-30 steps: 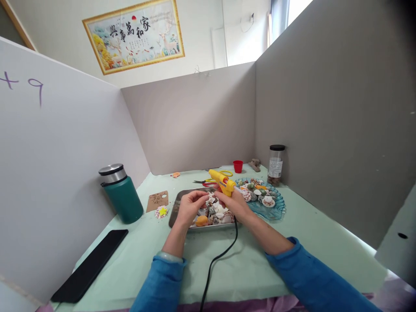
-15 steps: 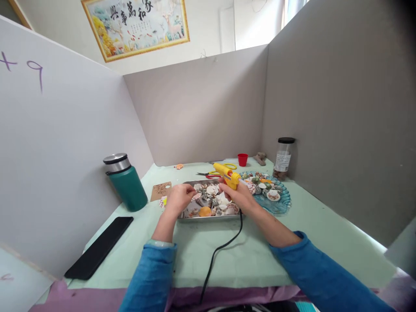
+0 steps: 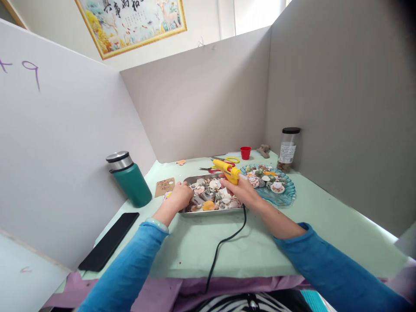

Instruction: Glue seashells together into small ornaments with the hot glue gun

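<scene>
My right hand is wrapped round a yellow hot glue gun, held above the right part of a metal tray. The gun's black cord runs down over the table's front edge. Seashells of many shapes fill the tray, with an orange one near its front. At the tray's left rim, my left hand has its fingers curled together and pointing down; whatever they hold is hidden. Beside that hand lie a brown card with a hole and a small colourful piece, partly covered.
A blue glass plate with shells and stones stands right of the tray. Behind are scissors, pliers, a red cup and a jar. A green bottle and black slab are left. Panels enclose the table.
My left hand has moved from over the shells down to the tray's left rim, its forearm swinging left. My right hand keeps the glue gun in nearly the same place. The view has shifted slightly.
</scene>
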Action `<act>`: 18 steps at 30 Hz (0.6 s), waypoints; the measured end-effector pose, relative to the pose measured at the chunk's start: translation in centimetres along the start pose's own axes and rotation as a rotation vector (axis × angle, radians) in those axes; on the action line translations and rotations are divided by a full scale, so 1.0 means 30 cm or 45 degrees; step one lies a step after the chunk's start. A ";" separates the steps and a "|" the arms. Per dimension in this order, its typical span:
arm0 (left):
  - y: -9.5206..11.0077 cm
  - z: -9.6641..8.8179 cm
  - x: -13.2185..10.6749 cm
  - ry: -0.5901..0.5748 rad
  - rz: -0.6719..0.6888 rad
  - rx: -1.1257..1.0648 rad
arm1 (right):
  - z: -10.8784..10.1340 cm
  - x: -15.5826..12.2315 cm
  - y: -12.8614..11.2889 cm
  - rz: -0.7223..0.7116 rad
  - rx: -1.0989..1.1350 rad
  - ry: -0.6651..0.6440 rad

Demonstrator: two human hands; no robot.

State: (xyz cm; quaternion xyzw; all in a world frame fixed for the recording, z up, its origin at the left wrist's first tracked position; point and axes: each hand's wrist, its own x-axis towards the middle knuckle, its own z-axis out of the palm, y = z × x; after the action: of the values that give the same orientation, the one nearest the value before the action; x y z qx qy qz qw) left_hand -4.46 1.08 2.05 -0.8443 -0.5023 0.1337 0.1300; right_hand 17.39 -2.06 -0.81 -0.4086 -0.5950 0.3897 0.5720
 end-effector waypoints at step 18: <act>0.179 -0.072 0.009 0.294 0.145 -1.943 | 0.000 0.009 0.008 -0.020 0.030 0.067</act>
State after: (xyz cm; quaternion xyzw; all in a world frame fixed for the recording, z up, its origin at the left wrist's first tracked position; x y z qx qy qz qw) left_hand 0.80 -1.34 2.15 -0.7332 -0.3946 -0.3319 -0.4433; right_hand 17.41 -1.70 -0.94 -0.4074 -0.5782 0.3812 0.5953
